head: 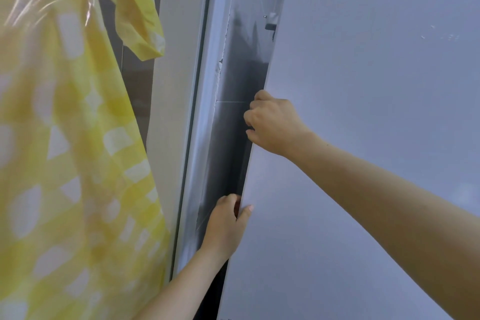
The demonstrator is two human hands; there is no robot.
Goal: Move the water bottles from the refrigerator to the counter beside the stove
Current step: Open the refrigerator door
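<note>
At the refrigerator door point(363, 138) edge, my left hand point(226, 221) and right hand point(272, 125) both grip it, water bottles out of sight behind; I judge a slip could swing it shut on them.

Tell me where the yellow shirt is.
In the head view the yellow shirt hangs at the far left, left of the refrigerator door, whose edge the left hand and right hand grip.
</note>
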